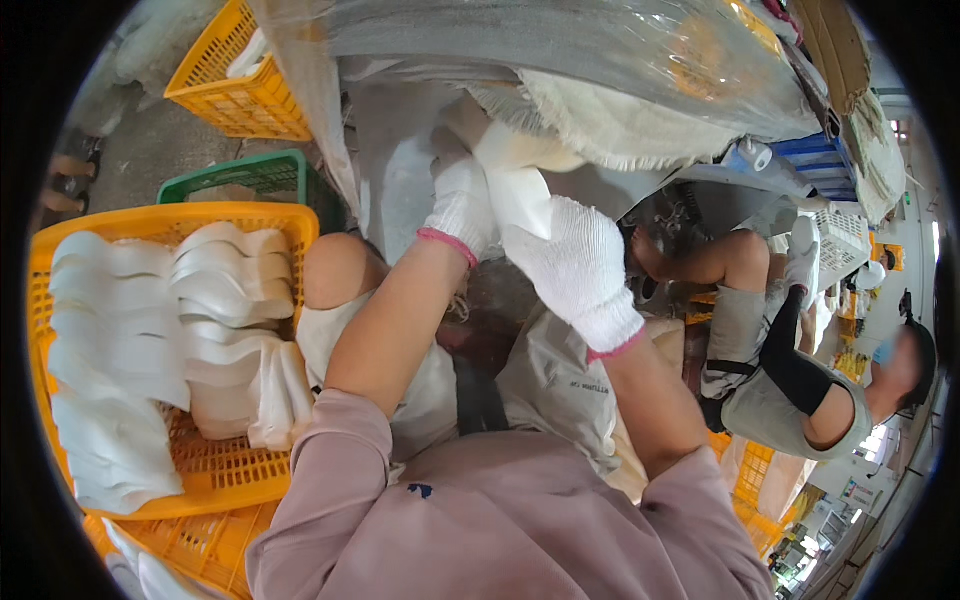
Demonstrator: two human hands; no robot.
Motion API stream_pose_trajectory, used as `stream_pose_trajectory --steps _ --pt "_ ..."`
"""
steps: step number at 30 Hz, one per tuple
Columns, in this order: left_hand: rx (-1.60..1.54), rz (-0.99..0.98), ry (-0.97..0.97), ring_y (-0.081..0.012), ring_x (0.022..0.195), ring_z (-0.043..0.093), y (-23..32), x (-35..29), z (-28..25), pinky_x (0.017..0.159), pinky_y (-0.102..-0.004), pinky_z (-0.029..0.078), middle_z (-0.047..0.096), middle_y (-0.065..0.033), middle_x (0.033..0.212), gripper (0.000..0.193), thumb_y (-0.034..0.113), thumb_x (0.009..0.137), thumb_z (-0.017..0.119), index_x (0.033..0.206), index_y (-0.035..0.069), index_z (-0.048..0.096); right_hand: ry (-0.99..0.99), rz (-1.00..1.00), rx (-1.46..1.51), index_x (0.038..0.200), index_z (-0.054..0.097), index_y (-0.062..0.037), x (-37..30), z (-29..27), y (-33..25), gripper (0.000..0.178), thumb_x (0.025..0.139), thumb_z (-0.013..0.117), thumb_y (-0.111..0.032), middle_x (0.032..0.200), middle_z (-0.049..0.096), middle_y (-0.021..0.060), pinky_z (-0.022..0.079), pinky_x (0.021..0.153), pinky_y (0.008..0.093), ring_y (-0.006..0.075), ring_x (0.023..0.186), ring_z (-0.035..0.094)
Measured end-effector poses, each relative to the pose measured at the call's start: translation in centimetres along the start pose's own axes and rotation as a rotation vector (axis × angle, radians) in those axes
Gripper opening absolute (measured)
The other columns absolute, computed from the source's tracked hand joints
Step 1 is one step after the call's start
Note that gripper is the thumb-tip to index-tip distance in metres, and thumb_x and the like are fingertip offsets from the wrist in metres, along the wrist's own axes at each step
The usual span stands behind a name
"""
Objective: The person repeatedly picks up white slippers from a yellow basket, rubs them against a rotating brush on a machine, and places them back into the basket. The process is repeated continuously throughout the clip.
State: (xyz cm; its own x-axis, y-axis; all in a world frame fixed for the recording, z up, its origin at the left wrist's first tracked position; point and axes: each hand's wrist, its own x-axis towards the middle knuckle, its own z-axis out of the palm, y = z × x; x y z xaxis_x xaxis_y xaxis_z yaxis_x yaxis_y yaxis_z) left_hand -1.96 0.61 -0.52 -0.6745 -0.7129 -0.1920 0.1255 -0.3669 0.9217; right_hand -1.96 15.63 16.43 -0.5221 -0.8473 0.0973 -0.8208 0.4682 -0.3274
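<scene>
A smooth white curved piece (522, 196) is held up in front of me; its kind is unclear. My right hand (575, 262), in a white knit glove with a pink cuff, is closed round its near end. Just left of it, my left hand (463, 200), gloved the same way, lies against the piece's side. Motion smears the left fingers, so their grip does not show. Beyond the piece is a blurred pale, beige-tinted shape (515, 148) that I cannot make out. Grey sheeting (390, 130) hangs behind the hands.
At left, a yellow crate (235, 490) holds several stacked wavy white pieces (110, 340). Behind it stand a green crate (235, 172) and another yellow crate (245, 105). A frayed cloth (620, 125) hangs overhead. At right sits a co-worker (800, 400) beside a white basket (843, 243).
</scene>
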Motion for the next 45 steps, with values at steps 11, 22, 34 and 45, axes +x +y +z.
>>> stream_pose_trajectory --steps 11,22,34,45 --pt "-0.602 -0.172 -0.057 -0.0309 0.122 0.067 2.7 -4.6 2.6 0.108 -0.0440 0.054 0.067 -0.0166 0.138 0.057 0.047 0.113 0.042 0.144 0.002 0.056 0.131 0.604 1.417 0.132 0.067 0.0020 -11.5 3.4 3.0 0.037 0.094 0.064 0.000 0.129 0.072 0.0147 0.058 0.101 0.0404 0.0275 0.116 0.071" --pt "0.919 0.539 0.237 -0.0327 0.099 0.068 10.6 -21.4 -13.3 0.089 -0.0379 0.055 0.072 -0.0171 0.101 0.023 0.019 0.097 0.073 0.114 0.003 0.070 -0.480 0.557 -0.154 0.130 0.068 0.0061 -29.1 -1.0 17.0 0.033 0.100 0.064 -0.009 0.130 0.072 0.0196 0.054 0.102 0.0398 0.0279 0.120 0.068" --pt "1.170 0.321 0.774 -0.0271 0.076 0.070 15.8 -29.0 -23.1 0.074 -0.0388 0.057 0.069 -0.0129 0.086 0.039 0.029 0.083 0.080 0.108 0.002 0.068 -0.150 0.137 0.514 0.140 0.065 0.0026 -11.6 -0.4 0.6 0.049 0.093 0.074 -0.007 0.131 0.069 0.0191 0.053 0.102 0.0380 0.0283 0.118 0.068" --pt "1.111 0.194 1.227 -0.0134 0.074 0.058 21.9 -30.3 -22.1 0.071 -0.0330 0.052 0.066 -0.0073 0.081 0.021 0.018 0.091 0.076 0.093 0.001 0.064 -0.326 -0.855 0.980 0.153 0.037 0.0087 -3.0 8.6 -21.3 0.105 0.069 0.091 -0.022 0.148 0.049 0.0299 0.040 0.120 0.0439 0.0459 0.141 0.048"
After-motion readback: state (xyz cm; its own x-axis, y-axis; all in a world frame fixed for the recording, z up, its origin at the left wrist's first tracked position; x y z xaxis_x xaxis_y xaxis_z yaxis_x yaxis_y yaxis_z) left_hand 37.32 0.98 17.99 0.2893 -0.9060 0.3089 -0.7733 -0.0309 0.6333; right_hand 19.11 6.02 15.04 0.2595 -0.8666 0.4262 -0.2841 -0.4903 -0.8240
